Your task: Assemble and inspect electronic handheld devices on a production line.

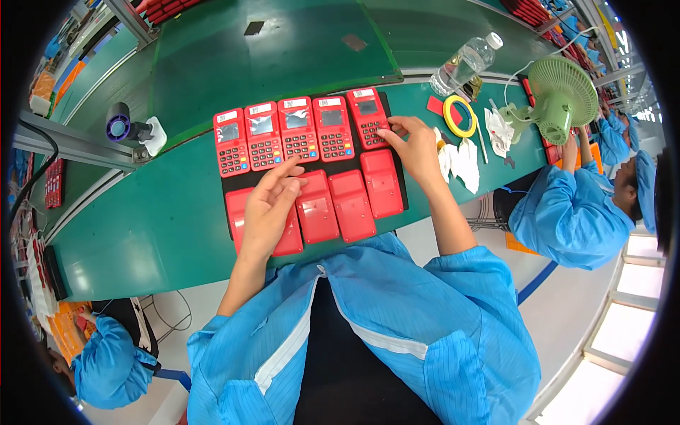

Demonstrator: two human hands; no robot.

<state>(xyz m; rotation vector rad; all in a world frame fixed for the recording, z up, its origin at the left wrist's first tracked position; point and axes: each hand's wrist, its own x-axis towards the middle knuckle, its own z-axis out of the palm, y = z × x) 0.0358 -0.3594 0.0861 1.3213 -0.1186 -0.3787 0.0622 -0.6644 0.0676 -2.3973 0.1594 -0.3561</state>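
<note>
A row of several red card payment terminals, with grey screens and dark keypads, lies on a black mat. Over the keypad of the rightmost terminal is my right hand, its thumb touching the keys and its other fingers bent and apart. Nearer to me lie several plain red pieces, including a rectangular one and one at the right end. My left hand hovers over the left ones, partly hiding them. Its fingers are loosely bent, apart from the thumb, close below the middle terminal, and hold nothing visible.
At the right are a clear bottle, a yellow tape roll, crumpled white tissues and a green fan. A small dark fan stands left by a metal post. Co-workers in blue sit on both sides.
</note>
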